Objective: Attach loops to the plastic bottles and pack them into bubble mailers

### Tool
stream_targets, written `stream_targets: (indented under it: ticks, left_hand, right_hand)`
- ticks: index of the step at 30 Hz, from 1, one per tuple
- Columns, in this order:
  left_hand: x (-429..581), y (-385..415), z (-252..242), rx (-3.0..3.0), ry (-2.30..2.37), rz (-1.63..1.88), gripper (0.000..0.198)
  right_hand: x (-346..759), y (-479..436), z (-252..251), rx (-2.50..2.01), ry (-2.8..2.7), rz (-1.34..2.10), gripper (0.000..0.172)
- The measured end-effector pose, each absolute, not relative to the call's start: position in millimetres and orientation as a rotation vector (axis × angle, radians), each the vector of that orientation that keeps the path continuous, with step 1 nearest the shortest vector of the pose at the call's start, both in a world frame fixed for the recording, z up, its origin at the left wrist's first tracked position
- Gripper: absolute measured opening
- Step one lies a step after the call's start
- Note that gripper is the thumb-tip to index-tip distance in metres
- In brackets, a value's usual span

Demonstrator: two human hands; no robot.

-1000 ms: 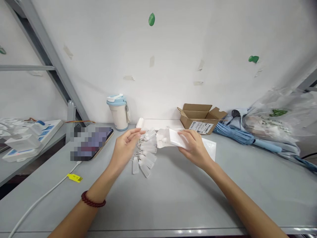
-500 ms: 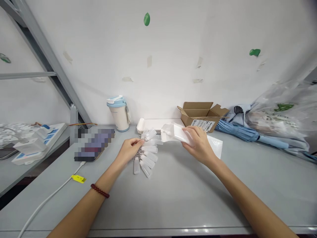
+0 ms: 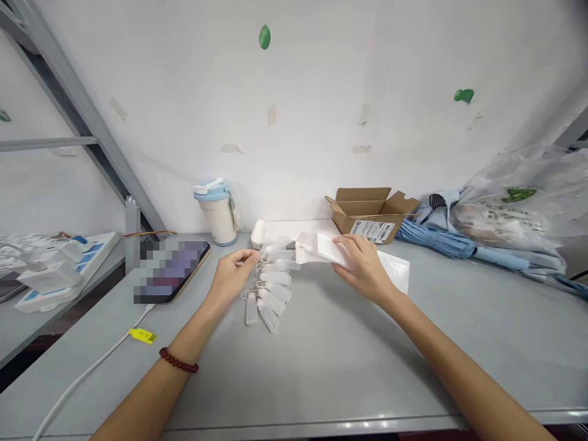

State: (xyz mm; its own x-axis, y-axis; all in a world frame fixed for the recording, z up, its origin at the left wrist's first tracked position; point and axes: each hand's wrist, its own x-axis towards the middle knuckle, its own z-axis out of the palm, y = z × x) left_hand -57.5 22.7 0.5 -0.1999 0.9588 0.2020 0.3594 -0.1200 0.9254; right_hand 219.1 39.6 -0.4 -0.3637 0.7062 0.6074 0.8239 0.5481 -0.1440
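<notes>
Translucent, pale plastic tags point(image 3: 275, 278) lie fanned out on the grey worktop point(image 3: 294, 373), their looped ends gathered toward the left and their flat bodies pointing right and toward the near edge. The left hand point(image 3: 236, 272) is at the upper looped ends, thumb and forefinger brought together there; whether a loop is caught between the fingertips is too small to tell. A dark red beaded bracelet point(image 3: 178, 360) circles that wrist.

The right hand point(image 3: 365, 266) grasps a white packet point(image 3: 324, 248), thumb below and fingers over the top, its open-looking end turned toward the tags. Partly behind this hand, a white textured sheet point(image 3: 395, 271) rests on the worktop.

Against the wall point(image 3: 316, 79) sits a low white container point(image 3: 294, 228), and right of it an open cardboard box point(image 3: 367, 217) with a printed label. Farther right are a folded blue umbrella point(image 3: 436, 241) and a clear plastic bag point(image 3: 509, 214). To the left stand a cream tumbler point(image 3: 220, 217) with a blue lid and a phone point(image 3: 177, 269), partly blurred, with a white cable point(image 3: 92, 369) at its near end.
</notes>
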Motion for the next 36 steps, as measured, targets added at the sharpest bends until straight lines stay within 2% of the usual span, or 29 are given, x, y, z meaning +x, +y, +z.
stream_targets:
  ticks: [8,14,20,25,28,32,36]
  left_hand:
    - [-46.5,11.6,8.2,1.764,1.551,1.296,0.022]
    - [-36.9,3.1,9.3,1.96,1.439,1.241,0.018]
    - [-20.8,-7.6,3.8,2.106,1.362,1.29,0.022]
    - [-37.2,3.8,2.4,1.879,1.608,1.424,0.023]
    - [-55.5,17.7,-1.3,1.773,1.837,1.314,0.021]
    - [-65.1,33.9,-13.4,1.836,1.909,1.163,0.031]
    - [-61.3,43.5,-22.8,1.849,1.91,1.196,0.029]
  right_hand:
    - [209.4,31.0,0.8,-1.12,-2.213,-0.186,0.041]
    - [200.0,20.3,1.2,-0.997,-2.272,-0.26,0.048]
    - [189.3,9.8,-0.3,-0.854,-2.332,-0.313,0.045]
    - [203.4,21.0,0.3,-0.905,-2.309,-0.349,0.044]
    - [216.7,33.9,-0.7,-0.995,-2.237,-0.377,0.041]
    - [222.9,42.2,-3.9,-1.089,-2.206,-0.358,0.039]
    - [218.7,40.2,-5.8,-1.102,-2.226,-0.347,0.038]
